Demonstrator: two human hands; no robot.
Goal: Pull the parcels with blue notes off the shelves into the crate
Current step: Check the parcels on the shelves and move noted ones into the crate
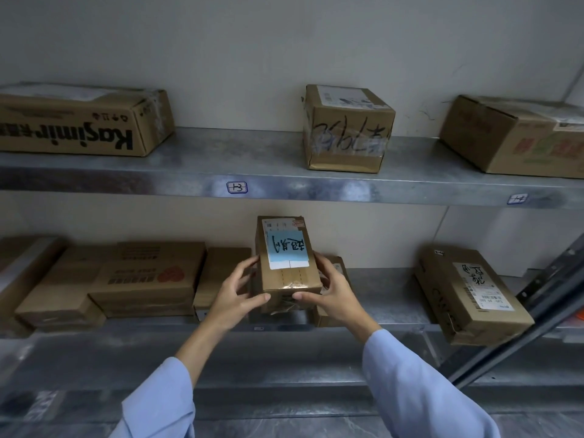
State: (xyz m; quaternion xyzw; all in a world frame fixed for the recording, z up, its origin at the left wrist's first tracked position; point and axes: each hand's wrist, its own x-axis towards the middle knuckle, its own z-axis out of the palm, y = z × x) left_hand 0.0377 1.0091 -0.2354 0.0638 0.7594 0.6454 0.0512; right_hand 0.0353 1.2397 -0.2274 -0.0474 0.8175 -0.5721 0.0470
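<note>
Brown flat cardboard boxes (pixel 126 273) lie centre-left of frame on the lower grey metal shelf (pixel 385 298). Left grip (pixel 235 290) holds the left side of the small brown cardboard parcel (pixel 286 279), centre frame, pale blue paper note (pixel 288 248) on its upper face. Right grip (pixel 335 290) holds its right side, with the thumbs near the front lower edge. Whether the parcel is lifted or resting: cannot tell. Judgement: pull straight back, level, with an even squeeze, clear of the flat boxes. Crate not in view.
</note>
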